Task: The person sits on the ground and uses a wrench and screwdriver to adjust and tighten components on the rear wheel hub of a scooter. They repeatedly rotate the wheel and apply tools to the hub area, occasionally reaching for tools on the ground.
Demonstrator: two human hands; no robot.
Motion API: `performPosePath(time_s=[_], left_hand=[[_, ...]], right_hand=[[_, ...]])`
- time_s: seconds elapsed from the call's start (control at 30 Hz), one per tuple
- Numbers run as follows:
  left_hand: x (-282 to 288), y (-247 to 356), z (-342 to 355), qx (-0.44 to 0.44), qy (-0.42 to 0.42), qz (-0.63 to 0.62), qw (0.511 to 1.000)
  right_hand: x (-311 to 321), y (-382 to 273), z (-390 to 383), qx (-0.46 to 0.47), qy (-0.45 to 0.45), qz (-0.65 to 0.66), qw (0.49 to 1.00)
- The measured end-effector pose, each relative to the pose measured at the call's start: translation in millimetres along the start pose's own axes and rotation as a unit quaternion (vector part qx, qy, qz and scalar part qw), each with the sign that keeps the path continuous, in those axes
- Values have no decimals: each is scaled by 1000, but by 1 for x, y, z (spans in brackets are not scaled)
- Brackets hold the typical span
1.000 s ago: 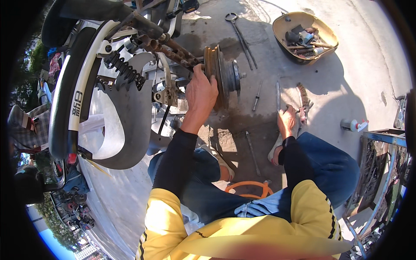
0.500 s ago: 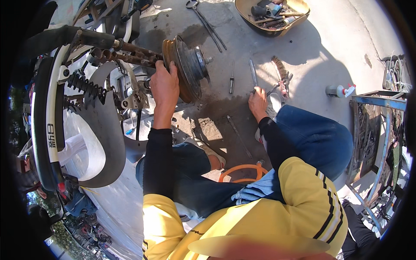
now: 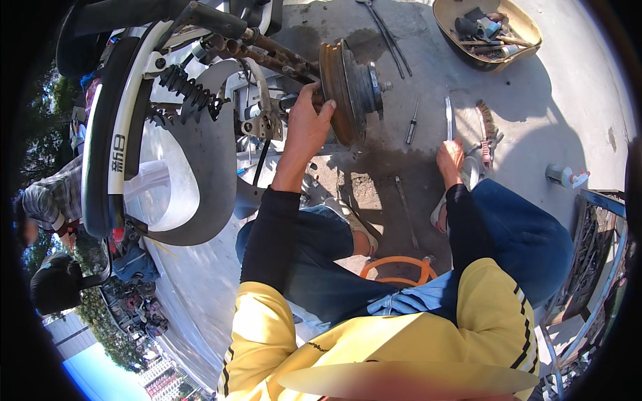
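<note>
Wheel hub (image 3: 354, 93): rusty brown rim (image 3: 334, 93), grey metal outer side, threaded stub (image 3: 386, 86); hub beside rusted tubes (image 3: 277, 59). Concrete floor (image 3: 400, 110) between stub and screwdriver (image 3: 410, 128). Rim just right of left hand (image 3: 310, 120), thumb beside it; grip cannot be told. Right hand (image 3: 451, 159) closed around silver bar (image 3: 449, 119), apart from hub.

Outdoor workshop, tools (image 3: 410, 133) on concrete (image 3: 574, 87)

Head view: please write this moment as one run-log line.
left hand: on rusty wheel rim | right hand: at near end of silver metal bar, grip unclear | on ground: screwdriver, wire brush
</note>
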State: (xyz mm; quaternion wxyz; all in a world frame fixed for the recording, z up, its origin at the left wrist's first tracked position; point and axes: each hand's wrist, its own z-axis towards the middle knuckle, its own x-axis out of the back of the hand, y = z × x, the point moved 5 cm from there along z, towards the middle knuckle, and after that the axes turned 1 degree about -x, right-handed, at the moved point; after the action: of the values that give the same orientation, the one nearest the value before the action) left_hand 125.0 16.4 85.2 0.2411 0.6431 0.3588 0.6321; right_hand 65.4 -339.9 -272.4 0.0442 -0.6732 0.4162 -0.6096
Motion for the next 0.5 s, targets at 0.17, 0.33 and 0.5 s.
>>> performPosePath(time_s=[0.17,0.33,0.5], left_hand=[[0,-32,-19,33,-48,-45,997],[-6,-40,-28,11,-53,-71,996],[-9,-57,-33,11,-17,-98,995]], right_hand=[[59,-101,-21,-3,-18,237,971],[165,-259,-117,258,-12,324,910],[161,-271,-215,194,-174,343,902]])
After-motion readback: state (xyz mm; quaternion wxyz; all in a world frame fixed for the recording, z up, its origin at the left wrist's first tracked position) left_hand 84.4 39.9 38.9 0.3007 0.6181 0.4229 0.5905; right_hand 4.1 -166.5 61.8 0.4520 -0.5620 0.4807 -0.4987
